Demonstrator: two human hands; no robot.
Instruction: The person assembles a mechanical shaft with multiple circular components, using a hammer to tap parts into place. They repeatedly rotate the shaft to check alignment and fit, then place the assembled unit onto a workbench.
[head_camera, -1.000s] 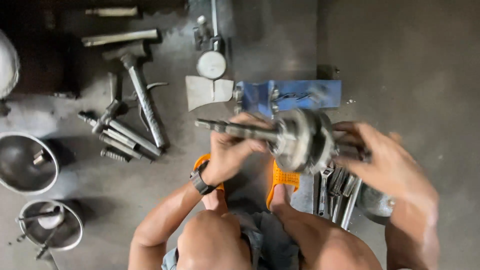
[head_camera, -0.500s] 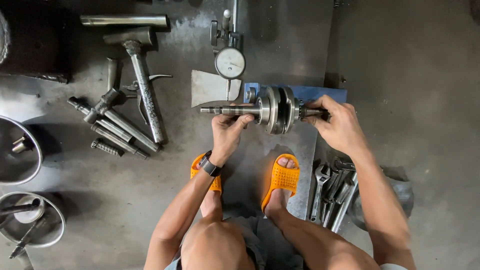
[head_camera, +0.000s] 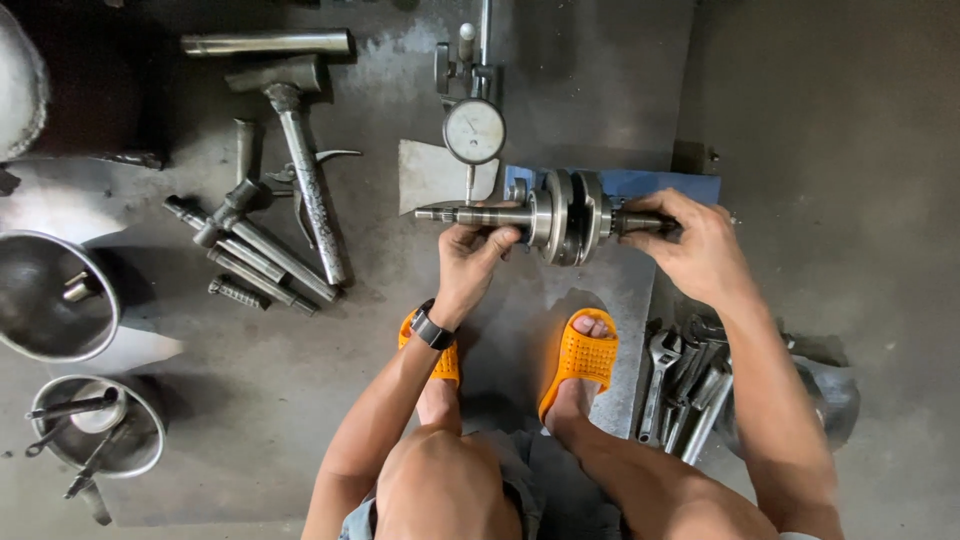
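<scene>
Seen from the head camera, a person squatting on a grey workshop floor holds a steel crankshaft level across a blue stand. The left hand cups the crankshaft's long left shaft from beneath, fingers curled up around it just left of the twin round webs. The right hand is closed over the short right end of the crankshaft, fingertips pinching the stub. Directly above the crankshaft's left shaft stands a dial gauge, its plunger pointing down to the shaft; whether the tip touches cannot be told. Below the crankshaft, the person's feet rest in orange sandals. Well to the left of the crankshaft lies a hammer among steel rods and punches, and farther left sit two metal bowls of small parts. Below and to the right of the crankshaft, a cluster of wrenches lies beside the right forearm.
</scene>
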